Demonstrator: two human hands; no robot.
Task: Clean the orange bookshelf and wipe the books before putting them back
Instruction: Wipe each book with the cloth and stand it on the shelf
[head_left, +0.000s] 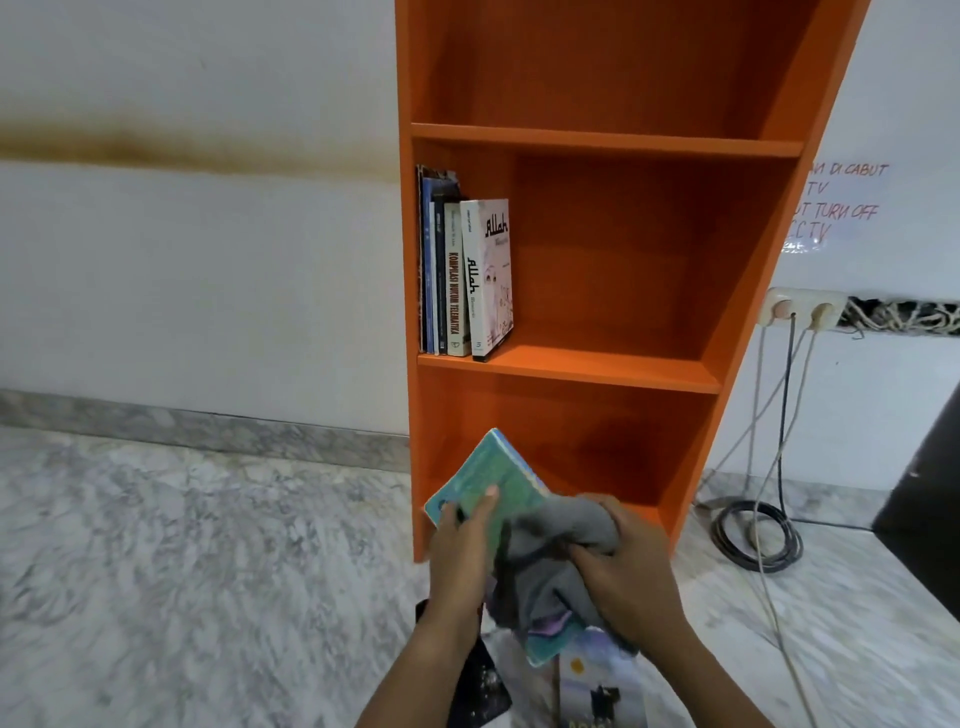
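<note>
Low before the bottom shelf, the left hand (462, 540) grips a green book (488, 467) by its near corner, while the right hand (623, 561) clutches a grey cloth (550, 551) bunched against the book's right side. Its long axis tilts up toward the orange bookshelf (597, 140), where the upright row of books (462, 280) stands on the middle shelf, straight above the left hand, seemingly the nearer one for shelving. Some loose books (597, 686) lie on the floor (208, 545) below.
</note>
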